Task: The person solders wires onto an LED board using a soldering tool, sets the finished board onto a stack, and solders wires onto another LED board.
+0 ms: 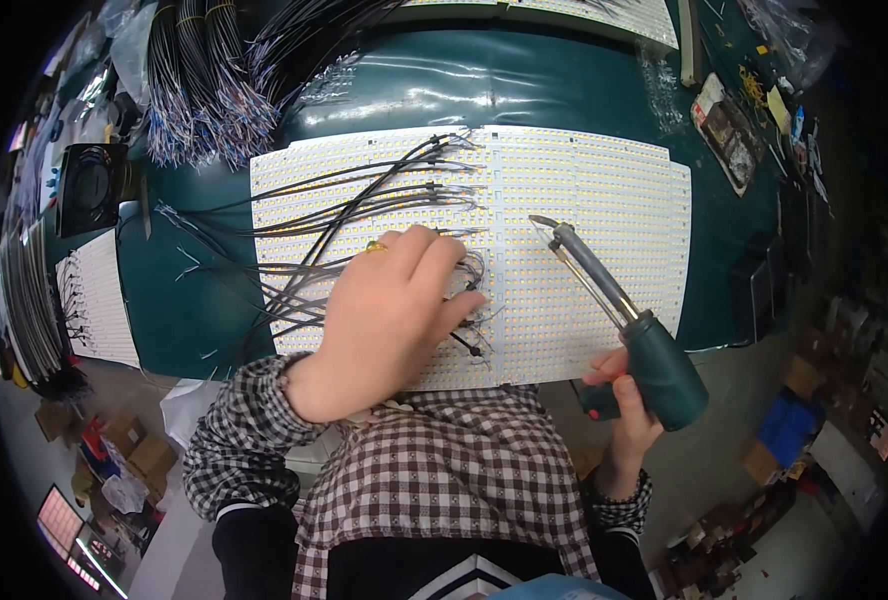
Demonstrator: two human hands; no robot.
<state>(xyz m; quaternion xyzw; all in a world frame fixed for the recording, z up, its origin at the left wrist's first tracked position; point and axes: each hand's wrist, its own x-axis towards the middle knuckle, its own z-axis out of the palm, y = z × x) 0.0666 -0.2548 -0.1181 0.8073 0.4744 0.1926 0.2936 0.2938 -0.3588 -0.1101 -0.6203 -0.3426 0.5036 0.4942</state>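
My right hand (628, 412) grips a green soldering gun (668, 372) by its handle. The gun's long grey barrel reaches up and left, its dark tip held over the white LED board (594, 270). On the board's left half, my left hand (389, 305) is closed with bent fingers at a black cable (309, 270) near the middle seam; the pinch itself is partly hidden. Several more black cables (364, 205) run from the left onto the board, their thin stripped wires ending near the seam. A short black wire end (469, 346) lies below my left thumb.
Big bundles of black cables (194, 80) lie at the far left of the green table (464, 80). A black fan (92, 188) and a smaller wired board (101, 300) are at left. A worn, dark-stained tray (726, 132) sits at far right, near loose yellow bits (751, 88).
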